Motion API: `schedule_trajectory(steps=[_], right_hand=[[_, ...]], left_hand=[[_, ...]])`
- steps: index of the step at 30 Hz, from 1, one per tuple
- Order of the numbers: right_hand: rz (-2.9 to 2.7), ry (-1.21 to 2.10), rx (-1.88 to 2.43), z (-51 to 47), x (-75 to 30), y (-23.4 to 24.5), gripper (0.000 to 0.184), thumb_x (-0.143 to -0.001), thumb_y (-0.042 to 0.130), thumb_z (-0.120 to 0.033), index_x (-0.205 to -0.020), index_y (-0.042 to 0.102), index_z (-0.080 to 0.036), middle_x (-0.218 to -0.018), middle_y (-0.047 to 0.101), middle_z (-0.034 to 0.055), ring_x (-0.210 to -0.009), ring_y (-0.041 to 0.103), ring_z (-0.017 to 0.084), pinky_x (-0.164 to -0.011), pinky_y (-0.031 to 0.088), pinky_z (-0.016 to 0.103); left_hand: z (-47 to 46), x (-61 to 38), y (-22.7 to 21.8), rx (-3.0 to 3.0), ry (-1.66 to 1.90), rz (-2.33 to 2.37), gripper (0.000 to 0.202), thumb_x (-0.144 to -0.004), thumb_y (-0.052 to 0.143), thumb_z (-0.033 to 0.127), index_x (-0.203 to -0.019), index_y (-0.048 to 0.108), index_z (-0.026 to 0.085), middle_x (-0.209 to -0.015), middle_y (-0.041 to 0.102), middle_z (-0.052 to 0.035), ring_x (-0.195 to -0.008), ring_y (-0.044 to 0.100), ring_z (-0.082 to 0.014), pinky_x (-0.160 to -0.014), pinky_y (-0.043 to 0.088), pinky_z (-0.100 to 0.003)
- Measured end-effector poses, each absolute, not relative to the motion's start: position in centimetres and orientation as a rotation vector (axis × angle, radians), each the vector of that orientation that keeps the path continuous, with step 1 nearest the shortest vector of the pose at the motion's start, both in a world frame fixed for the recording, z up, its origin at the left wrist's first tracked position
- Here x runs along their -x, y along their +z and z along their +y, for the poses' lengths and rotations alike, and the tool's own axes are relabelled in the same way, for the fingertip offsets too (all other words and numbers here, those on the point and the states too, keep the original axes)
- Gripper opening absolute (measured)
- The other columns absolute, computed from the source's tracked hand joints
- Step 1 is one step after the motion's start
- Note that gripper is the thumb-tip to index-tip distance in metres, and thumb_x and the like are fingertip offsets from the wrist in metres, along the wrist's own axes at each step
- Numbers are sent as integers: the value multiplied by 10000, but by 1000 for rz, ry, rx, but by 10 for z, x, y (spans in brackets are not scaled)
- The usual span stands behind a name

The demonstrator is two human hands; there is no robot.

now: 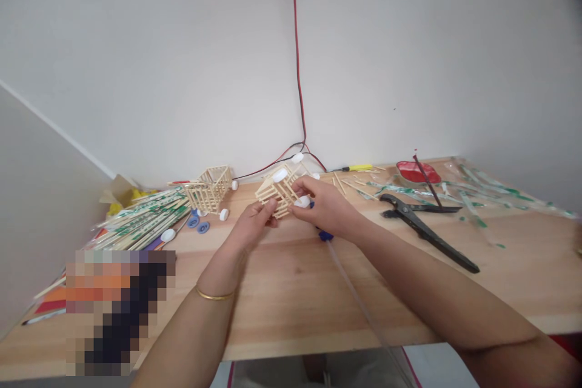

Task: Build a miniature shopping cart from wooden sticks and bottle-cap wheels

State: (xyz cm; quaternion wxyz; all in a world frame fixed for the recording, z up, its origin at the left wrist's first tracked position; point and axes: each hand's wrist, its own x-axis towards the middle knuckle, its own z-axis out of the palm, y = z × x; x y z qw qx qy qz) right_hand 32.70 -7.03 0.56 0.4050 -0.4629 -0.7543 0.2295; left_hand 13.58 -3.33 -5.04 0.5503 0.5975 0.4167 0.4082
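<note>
My left hand (254, 223) is closed on one side of a small cart model (268, 185) built of thin wooden sticks, held tilted just above the table. White bottle caps (279, 174) sit on it like wheels. With thumb and fingers, my right hand (331, 205) pinches a white bottle cap (302, 201) at the model's near right corner. Whether that cap is fixed to a stick cannot be seen. Beneath the right hand lies a blue object (325, 234) with a pale cord running to the table's front edge. A second stick cart (210, 189) with white cap wheels stands to the left.
Wrapped skewers (150, 215) and blue caps (202, 228) lie left. Black-handled pliers (422, 231), a red dish (409, 171), plastic wrappers (473, 206) and a yellow-handled tool (361, 167) are right. Cut sticks (359, 188) lie behind my right hand; a red-black cable (296, 54) hangs on the wall.
</note>
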Motion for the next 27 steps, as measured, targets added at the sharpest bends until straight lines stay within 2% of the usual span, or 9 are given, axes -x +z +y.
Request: schedule_trajectory(steps=[4, 6, 10, 13, 16, 21, 27], right_hand=[[-1866, 628, 1152, -73, -326, 6, 199, -742, 619, -216, -937, 584, -194, -947, 682, 22, -895, 614, 175, -794, 450, 302], [-1847, 679, 1141, -74, -325, 7, 221, -735, 631, -216, -952, 590, -196, -960, 685, 23, -900, 615, 173, -802, 454, 302], [-1813, 819, 1109, -76, -323, 9, 289, -731, 640, -196, -1018, 604, -200, -1000, 687, 29, -924, 619, 167, -809, 461, 290], [-1812, 856, 1097, -78, -321, 12, 336, -729, 654, -191, -1062, 608, -198, -1032, 685, 36, -946, 615, 170, -821, 463, 293], [-1817, 888, 1069, -80, -320, 13, 313, -759, 650, -227, -1070, 622, -199, -1056, 688, 45, -954, 617, 179, -831, 467, 309], [-1814, 929, 985, -77, -322, 11, 203, -876, 525, -277, -1008, 660, -203, -1003, 703, 35, -912, 629, 168, -821, 482, 307], [-1769, 898, 1093, -75, -325, 9, 138, -836, 576, -284, -854, 674, -189, -825, 682, 5, -752, 604, 139, -699, 459, 259]], left_hand=[[-35, -134, -45, -1619, 1004, 1135, 521, -797, 552, 642, -684, 696, 154, -573, 596, -22, -558, 507, -150, -545, 401, -259], [-36, -134, -43, -1617, 1035, 1118, 501, -810, 553, 620, -730, 717, 154, -618, 635, -34, -604, 542, -169, -570, 411, -267], [-36, -137, -45, -1411, 1155, 841, 439, -827, 599, 531, -1000, 730, 149, -936, 732, -97, -930, 641, -241, -861, 460, -336], [-36, -140, -47, -1321, 1218, 737, 443, -820, 612, 528, -1039, 721, 159, -1028, 727, -104, -1043, 632, -255, -977, 424, -375], [-39, -143, -43, -1259, 1251, 682, 442, -784, 659, 531, -1029, 720, 168, -1046, 726, -96, -1065, 632, -262, -970, 447, -385], [-46, -143, -35, -1018, 1222, 601, 403, -724, 764, 425, -1031, 710, 170, -995, 738, -87, -1000, 663, -243, -925, 495, -377], [-50, -144, -33, -925, 1122, 577, 387, -743, 757, 404, -1017, 697, 137, -967, 734, -102, -933, 682, -234, -887, 532, -386]])
